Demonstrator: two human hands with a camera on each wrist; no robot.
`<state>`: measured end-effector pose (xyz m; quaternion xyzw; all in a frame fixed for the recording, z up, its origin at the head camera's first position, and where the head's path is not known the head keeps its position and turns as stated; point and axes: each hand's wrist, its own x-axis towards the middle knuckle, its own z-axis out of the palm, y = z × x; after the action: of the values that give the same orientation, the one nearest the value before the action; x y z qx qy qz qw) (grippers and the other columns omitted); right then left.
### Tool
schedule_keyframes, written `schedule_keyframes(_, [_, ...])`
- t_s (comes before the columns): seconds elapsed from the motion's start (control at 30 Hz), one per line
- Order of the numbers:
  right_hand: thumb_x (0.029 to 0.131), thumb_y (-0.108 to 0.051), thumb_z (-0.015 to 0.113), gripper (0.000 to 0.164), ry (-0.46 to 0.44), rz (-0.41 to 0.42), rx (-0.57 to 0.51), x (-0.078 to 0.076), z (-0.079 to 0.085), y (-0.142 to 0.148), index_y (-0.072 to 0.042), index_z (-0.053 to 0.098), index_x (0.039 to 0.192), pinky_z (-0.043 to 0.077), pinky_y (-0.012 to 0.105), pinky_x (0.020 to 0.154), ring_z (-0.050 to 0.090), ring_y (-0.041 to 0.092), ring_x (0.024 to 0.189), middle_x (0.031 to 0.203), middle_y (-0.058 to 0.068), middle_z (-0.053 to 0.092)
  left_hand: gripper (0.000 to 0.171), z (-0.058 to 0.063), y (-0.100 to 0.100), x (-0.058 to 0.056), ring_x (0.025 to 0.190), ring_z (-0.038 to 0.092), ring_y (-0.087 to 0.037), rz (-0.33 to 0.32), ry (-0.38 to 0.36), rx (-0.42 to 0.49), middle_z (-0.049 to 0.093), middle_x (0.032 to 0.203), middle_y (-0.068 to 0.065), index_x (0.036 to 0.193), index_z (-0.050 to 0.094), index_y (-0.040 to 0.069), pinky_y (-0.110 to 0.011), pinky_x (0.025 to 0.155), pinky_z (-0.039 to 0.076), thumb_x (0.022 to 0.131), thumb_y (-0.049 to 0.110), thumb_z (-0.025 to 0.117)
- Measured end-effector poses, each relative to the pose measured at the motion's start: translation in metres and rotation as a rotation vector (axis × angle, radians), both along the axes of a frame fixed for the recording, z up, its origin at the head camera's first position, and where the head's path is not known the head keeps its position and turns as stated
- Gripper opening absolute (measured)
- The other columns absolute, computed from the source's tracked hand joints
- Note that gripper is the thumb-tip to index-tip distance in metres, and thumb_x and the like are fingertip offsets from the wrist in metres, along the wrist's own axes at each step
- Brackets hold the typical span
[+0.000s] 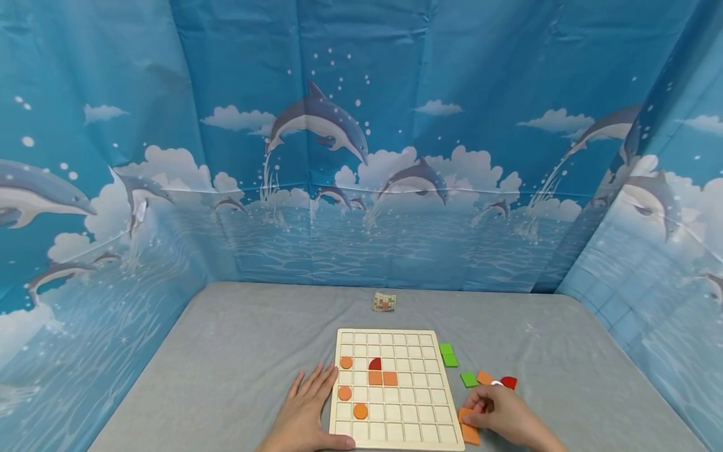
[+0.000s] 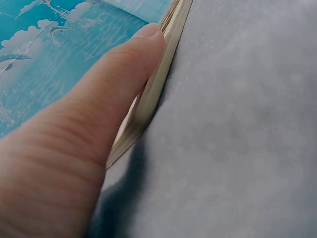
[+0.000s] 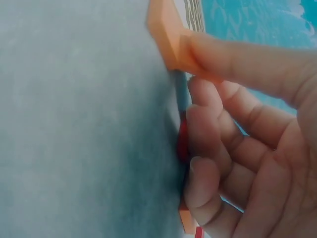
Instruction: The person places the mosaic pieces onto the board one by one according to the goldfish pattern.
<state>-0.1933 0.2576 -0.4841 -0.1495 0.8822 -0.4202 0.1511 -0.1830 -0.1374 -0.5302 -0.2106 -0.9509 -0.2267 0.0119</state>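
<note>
A pale wooden grid board (image 1: 410, 414) lies on the grey cloth. My left hand (image 1: 305, 408) rests at its left side with fingers extended; the thumb lies over the near left corner, seen close in the left wrist view. Beside the board's near right corner, my right hand (image 1: 499, 411) pinches an orange tile (image 3: 193, 64) between thumb and fingers. Another orange tile (image 1: 471, 435) lies just below it. On the board are round orange pieces (image 1: 360, 411), two orange squares (image 1: 375, 378) side by side, and a dark red quarter-circle (image 1: 375, 364) above the left square.
Green square tiles (image 1: 449, 360) lie right of the board. Beyond my right hand are another green tile (image 1: 469, 379), an orange piece (image 1: 484, 376) and a red piece (image 1: 509, 382). A small patterned card (image 1: 385, 302) lies behind the board. A dolphin-print curtain (image 1: 361, 238) encloses the table.
</note>
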Motion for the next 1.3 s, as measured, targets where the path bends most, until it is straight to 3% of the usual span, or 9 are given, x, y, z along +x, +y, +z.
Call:
schedule_keyframes(0.3, [0.088,-0.020,0.069,0.020,-0.033,-0.026,-0.113,-0.004,0.003,0.002,-0.002,0.062,0.091,0.046,0.026,0.051,0.052,0.014,0.058,0.074,0.005,0.060,0.123,0.000,-0.001,0.000,0.142,0.016,-0.026,0.006,-0.006,0.006,0.025,0.154,-0.003,0.152,0.024,0.011,-0.052,0.109,0.005,0.061,0.085,0.057])
schedule_keyframes(0.63, [0.093,-0.032,0.061,0.026,-0.019,-0.150,-0.043,-0.006,0.012,-0.016,-0.006,0.057,0.098,0.046,0.030,0.051,0.054,0.020,0.058,0.074,0.002,0.063,0.121,0.001,-0.001,-0.001,0.141,0.016,-0.026,0.003,-0.002,-0.004,0.025,0.154,-0.003,0.152,0.024,0.011,-0.054,0.109,0.006,0.061,0.085,0.056])
schedule_keyframes(0.97, [0.094,-0.022,0.062,0.023,0.060,-0.084,-0.087,-0.012,0.016,-0.033,-0.004,0.057,0.107,0.046,0.028,0.052,0.054,0.020,0.057,0.076,0.004,0.063,0.122,0.001,0.000,-0.001,0.142,0.016,-0.026,0.000,-0.001,-0.004,0.025,0.154,-0.004,0.152,0.024,0.011,-0.053,0.109,0.005,0.061,0.085,0.057])
schedule_keyframes(1.17, [0.088,-0.016,0.069,0.015,0.171,-0.076,-0.079,-0.018,0.013,-0.049,-0.007,0.064,0.099,0.047,0.027,0.051,0.054,0.015,0.060,0.080,0.001,0.060,0.122,0.000,-0.001,0.000,0.142,0.015,-0.026,0.005,0.001,-0.006,0.025,0.154,-0.004,0.152,0.024,0.011,-0.052,0.109,0.005,0.061,0.085,0.056])
schedule_keyframes(1.3, [0.086,-0.017,0.071,0.011,0.192,-0.077,-0.061,-0.021,0.011,-0.059,-0.011,0.067,0.094,0.044,0.027,0.048,0.052,0.013,0.057,0.081,-0.001,0.059,0.122,0.000,-0.001,0.000,0.142,0.016,-0.026,0.002,-0.015,-0.003,0.025,0.154,-0.004,0.152,0.024,0.011,-0.053,0.109,0.005,0.061,0.085,0.057])
